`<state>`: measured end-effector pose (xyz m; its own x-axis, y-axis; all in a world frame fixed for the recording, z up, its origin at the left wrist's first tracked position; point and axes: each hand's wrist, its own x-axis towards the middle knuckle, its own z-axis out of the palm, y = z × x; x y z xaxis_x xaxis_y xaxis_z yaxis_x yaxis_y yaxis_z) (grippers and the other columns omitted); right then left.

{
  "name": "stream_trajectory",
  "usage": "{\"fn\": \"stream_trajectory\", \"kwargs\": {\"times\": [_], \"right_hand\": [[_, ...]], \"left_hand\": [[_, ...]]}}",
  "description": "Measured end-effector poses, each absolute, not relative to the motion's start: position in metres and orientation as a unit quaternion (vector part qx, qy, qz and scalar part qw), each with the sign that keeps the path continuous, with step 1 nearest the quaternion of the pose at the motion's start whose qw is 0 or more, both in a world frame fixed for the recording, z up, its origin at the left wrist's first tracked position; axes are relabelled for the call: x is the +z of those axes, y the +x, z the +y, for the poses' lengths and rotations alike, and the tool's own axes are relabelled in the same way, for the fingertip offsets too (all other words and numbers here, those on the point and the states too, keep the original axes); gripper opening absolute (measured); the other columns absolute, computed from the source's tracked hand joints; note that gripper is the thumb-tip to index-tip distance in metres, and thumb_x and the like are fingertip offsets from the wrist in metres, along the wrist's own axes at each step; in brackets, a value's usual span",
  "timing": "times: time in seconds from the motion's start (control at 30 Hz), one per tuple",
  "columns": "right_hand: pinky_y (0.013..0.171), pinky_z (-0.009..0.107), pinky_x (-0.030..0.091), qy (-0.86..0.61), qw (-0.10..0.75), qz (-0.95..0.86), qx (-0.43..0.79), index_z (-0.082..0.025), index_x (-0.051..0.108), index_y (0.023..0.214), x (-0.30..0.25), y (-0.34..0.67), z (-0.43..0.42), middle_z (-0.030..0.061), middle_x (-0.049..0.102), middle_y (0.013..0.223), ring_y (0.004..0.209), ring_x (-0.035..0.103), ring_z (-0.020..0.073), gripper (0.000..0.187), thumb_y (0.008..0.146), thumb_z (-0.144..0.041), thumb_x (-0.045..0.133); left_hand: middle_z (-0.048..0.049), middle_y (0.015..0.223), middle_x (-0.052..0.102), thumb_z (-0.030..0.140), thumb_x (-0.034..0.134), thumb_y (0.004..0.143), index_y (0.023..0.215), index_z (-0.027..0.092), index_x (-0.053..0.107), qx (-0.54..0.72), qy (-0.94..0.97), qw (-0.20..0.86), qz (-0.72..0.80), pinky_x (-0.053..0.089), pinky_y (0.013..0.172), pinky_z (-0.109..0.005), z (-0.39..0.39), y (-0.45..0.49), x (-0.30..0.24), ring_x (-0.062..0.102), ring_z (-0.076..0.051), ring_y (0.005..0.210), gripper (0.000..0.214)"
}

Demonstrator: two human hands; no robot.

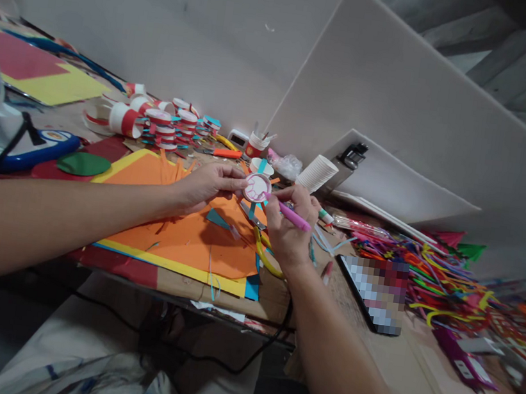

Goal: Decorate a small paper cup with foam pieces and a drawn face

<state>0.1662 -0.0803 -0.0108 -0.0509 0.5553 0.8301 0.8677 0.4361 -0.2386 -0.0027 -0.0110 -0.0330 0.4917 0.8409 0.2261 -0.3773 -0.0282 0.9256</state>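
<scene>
My left hand (211, 185) pinches the edge of a small round paper cup piece (256, 187), its white base facing me with pink lines drawn on it. Blue and orange paper strips stick out around its rim. A pink marker (295, 217) is gripped in my right hand (292, 227), its tip at the drawn base. Beneath both hands lie orange paper sheets (179, 241) over yellow and blue ones. Yellow-handled scissors (265, 255) rest beside my right hand, partly hidden by it.
Several red-and-white cup pieces (161, 122) stand at the back left. A stack of white cups (317, 173) leans behind my right hand. A phone (371, 295) and colourful pipe cleaners (431, 277) lie to the right. A blue power strip (22, 149) sits left.
</scene>
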Motion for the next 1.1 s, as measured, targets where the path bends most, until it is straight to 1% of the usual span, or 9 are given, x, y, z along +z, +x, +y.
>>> {"fn": "stream_trajectory", "kwargs": {"times": [0.47,0.6,1.1], "right_hand": [[0.075,0.037,0.035,-0.513,0.474,-0.696,-0.169,-0.021,0.054,0.067,-0.0103,0.1679,-0.0789,-0.0016,0.062,0.066,0.068,0.055,0.0176,0.011,0.077,-0.024,0.054],[0.075,0.037,0.034,-0.513,0.478,-0.693,-0.169,-0.021,0.053,0.066,-0.0104,0.1677,-0.0782,-0.0018,0.062,0.066,0.067,0.055,0.0176,0.011,0.076,-0.024,0.055],[0.078,0.038,0.034,-0.507,0.47,-0.704,-0.161,-0.021,0.054,0.069,-0.0113,0.1661,-0.0809,-0.0016,0.062,0.068,0.07,0.056,0.0171,0.014,0.082,-0.027,0.056]], "left_hand": [[-0.0015,0.069,0.062,0.029,0.078,0.067,0.075,0.012,0.069,0.465,0.553,0.658,0.213,0.036,0.059,-0.023,-0.0113,-0.0036,-0.0327,0.05,-0.009,0.061,0.02],[-0.0013,0.066,0.06,0.03,0.077,0.068,0.071,0.013,0.068,0.466,0.558,0.652,0.216,0.034,0.058,-0.024,-0.0112,-0.0043,-0.0324,0.049,-0.009,0.06,0.02],[-0.0018,0.067,0.061,0.031,0.077,0.068,0.073,0.013,0.068,0.463,0.556,0.654,0.219,0.036,0.058,-0.023,-0.0125,-0.0035,-0.0312,0.049,-0.009,0.061,0.021]]}}
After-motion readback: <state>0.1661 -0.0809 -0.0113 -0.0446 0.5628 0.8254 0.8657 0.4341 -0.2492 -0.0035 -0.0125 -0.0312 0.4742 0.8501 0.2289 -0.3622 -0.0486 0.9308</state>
